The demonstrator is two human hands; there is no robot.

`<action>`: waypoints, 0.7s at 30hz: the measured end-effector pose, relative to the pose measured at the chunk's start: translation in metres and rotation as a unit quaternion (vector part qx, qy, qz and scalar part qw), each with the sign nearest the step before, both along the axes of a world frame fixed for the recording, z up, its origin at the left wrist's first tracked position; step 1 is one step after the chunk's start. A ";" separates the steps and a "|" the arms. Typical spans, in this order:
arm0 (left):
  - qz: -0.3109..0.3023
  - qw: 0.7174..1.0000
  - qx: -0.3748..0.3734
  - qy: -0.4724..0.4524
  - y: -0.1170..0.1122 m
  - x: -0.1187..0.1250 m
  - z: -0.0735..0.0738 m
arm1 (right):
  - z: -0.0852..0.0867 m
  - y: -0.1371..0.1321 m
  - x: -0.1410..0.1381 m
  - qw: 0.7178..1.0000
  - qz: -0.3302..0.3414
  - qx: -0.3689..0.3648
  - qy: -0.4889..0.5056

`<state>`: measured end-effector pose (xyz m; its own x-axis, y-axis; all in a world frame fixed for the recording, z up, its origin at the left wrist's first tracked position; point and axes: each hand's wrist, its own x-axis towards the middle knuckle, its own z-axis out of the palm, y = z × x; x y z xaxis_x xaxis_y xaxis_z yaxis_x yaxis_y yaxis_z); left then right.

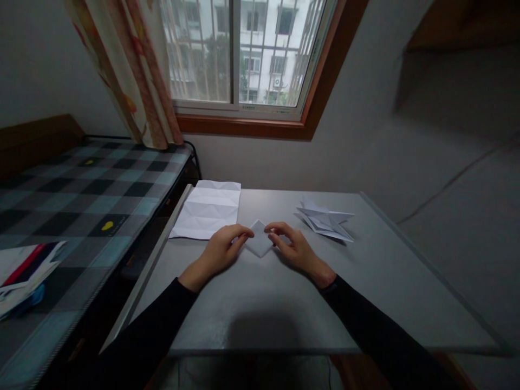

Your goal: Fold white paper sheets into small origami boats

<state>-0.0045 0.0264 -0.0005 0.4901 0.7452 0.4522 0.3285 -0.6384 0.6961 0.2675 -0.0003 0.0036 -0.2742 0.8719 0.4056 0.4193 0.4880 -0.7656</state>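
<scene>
A small white folded paper [259, 240], diamond-shaped with one corner pointing away from me, is between my hands over the table. My left hand [225, 245] pinches its left side between thumb and forefinger. On the opposite side, the thumb and curled fingers of my right hand [294, 248] are at the paper's right edge; a small gap shows between their tips. Behind my left hand lies a creased white sheet [209, 206], mostly flat. Some folded white paper pieces [325, 218] with pointed ends lie in a loose pile beyond my right hand.
The grey-white table [390, 287] stands against the wall under a barred window [235, 54]. To the left is a bed with a checked cover [134, 189], bearing printed papers [28, 271]. A patterned curtain [138, 70] hangs beside the window.
</scene>
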 end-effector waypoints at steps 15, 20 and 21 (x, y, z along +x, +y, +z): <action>0.009 0.988 -0.144 -0.061 0.000 0.006 -0.001 | -0.002 0.003 -0.003 1.000 0.014 -0.016 -0.003; 0.012 0.980 -0.177 -0.090 -0.002 0.014 -0.002 | -0.008 0.006 -0.011 0.991 -0.006 -0.102 0.086; 0.010 0.978 -0.184 -0.100 -0.002 0.016 -0.003 | -0.008 0.006 -0.013 0.990 -0.005 -0.114 0.089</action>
<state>0.0110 0.0247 -0.0035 0.4037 0.8835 0.2376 0.1725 -0.3285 0.9286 0.2547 0.0055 -0.0043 -0.2079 0.9484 0.2395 0.2719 0.2912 -0.9172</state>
